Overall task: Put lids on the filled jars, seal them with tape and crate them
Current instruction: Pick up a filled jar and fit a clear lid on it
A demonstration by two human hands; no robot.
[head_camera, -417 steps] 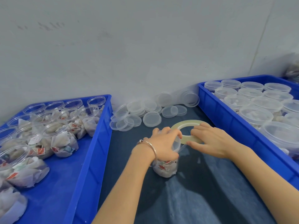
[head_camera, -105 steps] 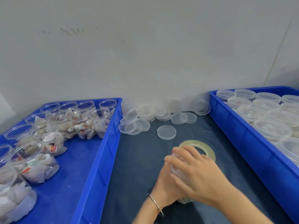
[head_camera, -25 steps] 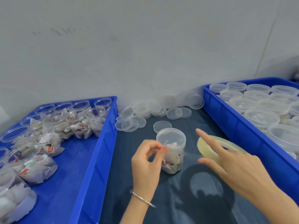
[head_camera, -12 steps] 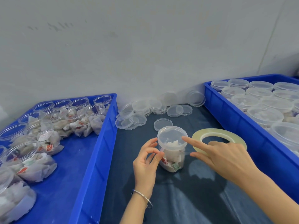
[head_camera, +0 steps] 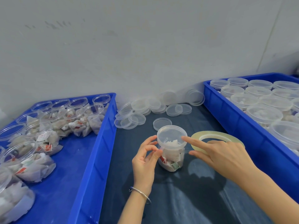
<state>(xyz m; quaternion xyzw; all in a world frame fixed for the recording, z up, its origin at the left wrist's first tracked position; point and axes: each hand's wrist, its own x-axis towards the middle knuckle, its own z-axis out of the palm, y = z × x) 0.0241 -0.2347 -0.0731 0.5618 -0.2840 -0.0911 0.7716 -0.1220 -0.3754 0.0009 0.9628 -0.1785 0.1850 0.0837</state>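
The jar (head_camera: 171,152), lid (head_camera: 171,135) on and full of paper sachets, stands upright on the dark surface (head_camera: 186,199) between two blue crates. The left hand (head_camera: 145,159) pinches thumb and fingertips together at the jar's side just under the lid. The right hand (head_camera: 221,154) rests its straight forefinger on the lid's rim, its other fingers over the tape roll (head_camera: 216,138) just beside the jar. Loose lids (head_camera: 145,110) lie near the wall.

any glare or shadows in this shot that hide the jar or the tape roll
Head view: the jar stays readable, its clear lid only faintly sheened; both hands cast dark shadows on the mat below it; the tape roll is lit evenly; wide-angle bending curves the crates' edges.
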